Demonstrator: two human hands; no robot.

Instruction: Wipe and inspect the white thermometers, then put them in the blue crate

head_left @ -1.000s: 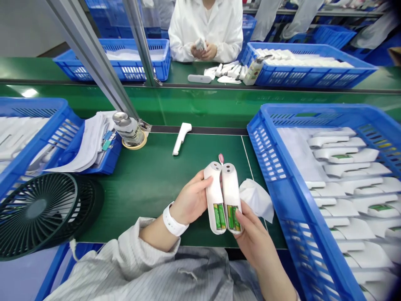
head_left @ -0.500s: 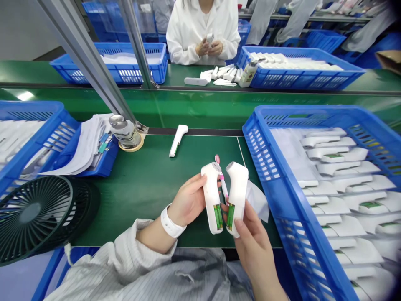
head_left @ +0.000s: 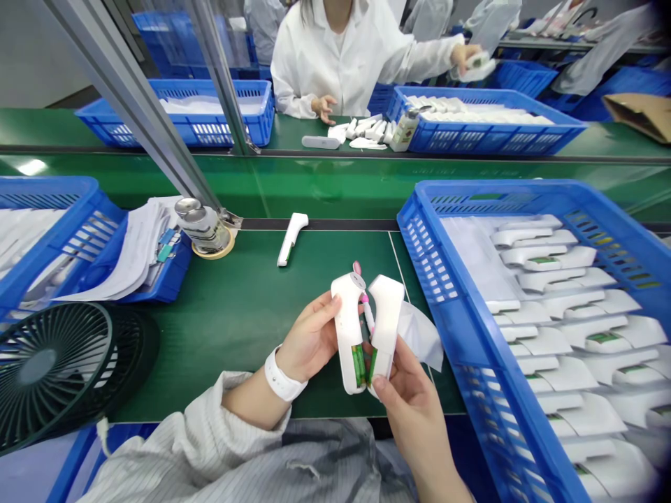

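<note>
We're working left of the big crate [head_left: 503, 187], over the green bench [head_left: 235, 335]. Our left hand [head_left: 313, 334] is pinching the left unit [head_left: 346, 328], thumb on the near face, fingers behind. Our right hand [head_left: 412, 405] is pinching the right unit [head_left: 386, 311] low on its handle, thumb near the battery slot. We're keeping both white units upright side by side, heads up, between the hands and left of the big crate. Both slots are showing green batteries [head_left: 358, 365].

A pink-and-white stick [head_left: 368, 313] is showing in the gap between the units, partly hidden. A white sheet [head_left: 419, 335] is lying just beside the big crate, on its left. The spare unit [head_left: 291, 239] is lying on the bench, further left of the big crate. The bottle [head_left: 205, 227] is standing on a tape ring [head_left: 214, 253], well left of the big crate; papers [head_left: 144, 241] in a small bin [head_left: 172, 276] and a dark fan [head_left: 47, 370] are sitting further left. Rows of white units [head_left: 569, 297] are filling much of the big crate.

Beyond the big crate, across the divider, a co-worker [head_left: 340, 63] is reaching sideways, holding a blurred white item [head_left: 478, 66].
</note>
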